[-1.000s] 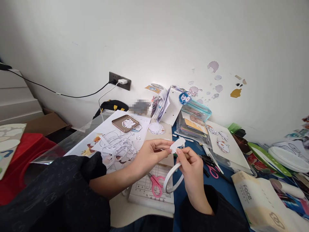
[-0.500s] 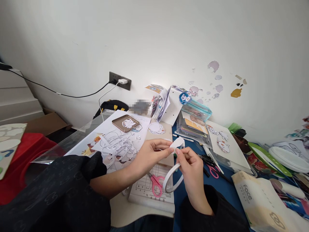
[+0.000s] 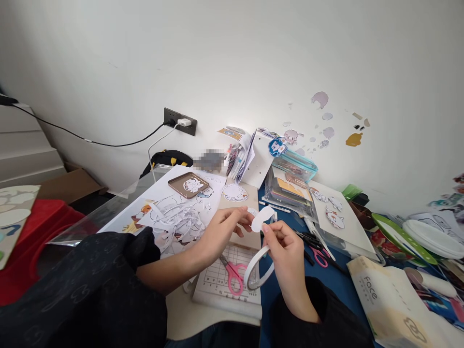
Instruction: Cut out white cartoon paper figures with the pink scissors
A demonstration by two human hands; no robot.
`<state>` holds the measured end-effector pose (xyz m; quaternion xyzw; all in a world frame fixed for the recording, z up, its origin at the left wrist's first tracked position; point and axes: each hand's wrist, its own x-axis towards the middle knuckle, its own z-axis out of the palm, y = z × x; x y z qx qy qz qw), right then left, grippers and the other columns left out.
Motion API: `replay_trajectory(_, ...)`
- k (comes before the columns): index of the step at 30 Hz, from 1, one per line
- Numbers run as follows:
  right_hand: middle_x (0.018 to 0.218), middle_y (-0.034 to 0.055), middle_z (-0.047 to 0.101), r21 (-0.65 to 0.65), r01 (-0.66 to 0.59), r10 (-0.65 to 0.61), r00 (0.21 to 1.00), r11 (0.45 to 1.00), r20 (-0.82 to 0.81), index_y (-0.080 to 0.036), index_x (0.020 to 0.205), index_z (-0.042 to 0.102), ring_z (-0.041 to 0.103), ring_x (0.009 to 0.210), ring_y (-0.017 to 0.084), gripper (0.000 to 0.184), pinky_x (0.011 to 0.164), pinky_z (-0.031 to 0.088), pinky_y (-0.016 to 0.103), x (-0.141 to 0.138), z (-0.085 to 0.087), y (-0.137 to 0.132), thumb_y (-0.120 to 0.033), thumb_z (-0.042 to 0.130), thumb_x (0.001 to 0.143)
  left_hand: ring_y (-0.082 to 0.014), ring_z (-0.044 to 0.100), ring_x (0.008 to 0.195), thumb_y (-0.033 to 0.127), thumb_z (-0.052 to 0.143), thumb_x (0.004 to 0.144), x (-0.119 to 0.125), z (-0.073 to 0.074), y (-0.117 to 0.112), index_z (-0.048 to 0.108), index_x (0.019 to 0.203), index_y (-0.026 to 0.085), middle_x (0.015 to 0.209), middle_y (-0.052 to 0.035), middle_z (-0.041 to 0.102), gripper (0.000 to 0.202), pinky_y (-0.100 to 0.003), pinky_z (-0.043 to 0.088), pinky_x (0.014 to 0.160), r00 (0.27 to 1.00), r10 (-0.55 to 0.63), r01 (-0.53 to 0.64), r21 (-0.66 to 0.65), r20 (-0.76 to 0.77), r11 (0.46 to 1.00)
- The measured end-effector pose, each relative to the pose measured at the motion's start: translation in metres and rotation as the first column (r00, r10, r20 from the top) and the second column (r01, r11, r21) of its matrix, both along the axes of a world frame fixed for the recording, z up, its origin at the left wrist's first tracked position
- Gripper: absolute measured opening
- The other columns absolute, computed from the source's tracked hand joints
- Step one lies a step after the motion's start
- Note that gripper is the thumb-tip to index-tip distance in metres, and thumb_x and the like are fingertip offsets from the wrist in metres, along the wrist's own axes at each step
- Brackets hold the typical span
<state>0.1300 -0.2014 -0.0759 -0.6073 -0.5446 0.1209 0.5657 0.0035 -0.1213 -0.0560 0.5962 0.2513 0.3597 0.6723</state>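
My right hand (image 3: 282,239) pinches a white paper cutout (image 3: 261,220) between thumb and forefinger. A roll of white tape (image 3: 253,266) hangs below the same hand, against its fingers. My left hand (image 3: 226,229) is open just left of the cutout, thumb and fingers apart; whether a fingertip still touches the paper I cannot tell. Under the hands, pink-handled scissors (image 3: 235,278) lie on a printed grid sheet (image 3: 213,278). Left of my left hand is a heap of white paper strips (image 3: 177,222).
A brown tray (image 3: 174,182) holds a cutout at the back left. Black pink-handled scissors (image 3: 319,256), clear plastic packets (image 3: 290,193) and a tissue pack (image 3: 384,299) lie to the right. Upright folders (image 3: 259,157) stand by the wall; more cutouts (image 3: 235,192) lie before them.
My left thumb and fingers have come off the paper cutout and spread, moving slightly left. The cutout stays in my right hand, its rounded end now showing. The tape roll has barely moved.
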Motion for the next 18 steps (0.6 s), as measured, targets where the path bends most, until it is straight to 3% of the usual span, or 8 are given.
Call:
replay_trajectory(3, 0.052, -0.0092, 0.048, 0.137, 0.036, -0.058, 0.985, 0.990, 0.161, -0.015, 0.071, 0.055, 0.044, 0.037, 0.006, 0.023, 0.035, 0.035, 0.018, 0.001, 0.000, -0.003, -0.023, 0.052, 0.093, -0.0119, 0.053, 0.057, 0.047, 0.041, 0.093, 0.000, -0.002, 0.005, 0.058, 0.068, 0.014, 0.064, 0.0012, 0.057, 0.044, -0.027, 0.043, 0.057, 0.998, -0.053, 0.053, -0.009, -0.025, 0.999)
replay_trajectory(5, 0.061, -0.0041, 0.059, 0.302, 0.045, -0.140, 0.944, 0.952, 0.300, -0.017, 0.078, 0.059, 0.054, 0.046, 0.009, 0.013, 0.040, 0.041, 0.021, 0.005, -0.001, -0.007, -0.018, 0.055, 0.090, -0.0095, 0.047, 0.046, 0.050, 0.038, 0.092, -0.001, -0.003, 0.010, 0.055, 0.064, 0.014, 0.055, 0.0036, 0.054, 0.049, -0.025, 0.041, 0.051, 0.991, -0.123, 0.122, -0.020, -0.052, 0.992)
replay_trajectory(7, 0.074, 0.0003, 0.070, 0.475, -0.008, -0.239, 0.858, 0.880, 0.456, -0.021, 0.086, 0.064, 0.063, 0.058, 0.014, 0.008, 0.048, 0.048, 0.024, 0.014, -0.002, -0.013, -0.014, 0.064, 0.084, -0.0078, 0.043, 0.040, 0.053, 0.037, 0.092, -0.002, -0.003, 0.014, 0.054, 0.062, 0.015, 0.050, 0.0054, 0.050, 0.052, -0.023, 0.039, 0.046, 0.972, -0.225, 0.223, -0.038, -0.072, 0.974)
replay_trajectory(9, 0.077, 0.0000, 0.074, 0.569, -0.101, -0.327, 0.732, 0.816, 0.598, -0.026, 0.093, 0.068, 0.067, 0.061, 0.015, 0.025, 0.052, 0.050, 0.025, 0.023, -0.002, -0.017, -0.011, 0.073, 0.075, -0.0069, 0.042, 0.038, 0.054, 0.037, 0.092, -0.003, -0.002, 0.017, 0.055, 0.063, 0.014, 0.051, 0.0052, 0.052, 0.052, -0.022, 0.037, 0.043, 0.932, -0.352, 0.348, -0.061, -0.084, 0.936)
replay_trajectory(13, 0.074, 0.0016, 0.076, 0.580, -0.245, -0.414, 0.496, 0.777, 0.764, -0.023, 0.099, 0.070, 0.067, 0.053, 0.015, 0.034, 0.048, 0.049, 0.025, 0.030, 0.004, -0.021, -0.009, 0.079, 0.069, -0.0068, 0.047, 0.041, 0.047, 0.045, 0.092, -0.007, 0.002, 0.018, 0.060, 0.068, 0.012, 0.056, 0.0031, 0.058, 0.044, -0.020, 0.037, 0.041, 0.828, -0.552, 0.543, -0.108, -0.092, 0.833)
replay_trajectory(15, 0.072, 0.0024, 0.076, 0.569, -0.285, -0.429, 0.428, 0.771, 0.795, -0.020, 0.096, 0.071, 0.067, 0.050, 0.015, 0.028, 0.045, 0.049, 0.025, 0.028, 0.008, -0.021, -0.010, 0.078, 0.071, -0.0065, 0.047, 0.040, 0.040, 0.048, 0.091, -0.008, 0.003, 0.017, 0.060, 0.068, 0.012, 0.054, 0.0041, 0.056, 0.039, -0.019, 0.037, 0.041, 0.800, -0.594, 0.583, -0.125, -0.085, 0.803)
replay_trajectory(18, 0.070, 0.0021, 0.076, 0.563, -0.296, -0.441, 0.388, 0.772, 0.809, -0.021, 0.094, 0.071, 0.066, 0.049, 0.015, 0.020, 0.043, 0.050, 0.025, 0.025, 0.011, -0.020, -0.013, 0.073, 0.076, -0.0062, 0.047, 0.040, 0.031, 0.053, 0.090, -0.008, 0.002, 0.016, 0.060, 0.071, 0.011, 0.053, 0.0056, 0.055, 0.029, -0.019, 0.038, 0.041, 0.781, -0.621, 0.609, -0.135, -0.070, 0.782)
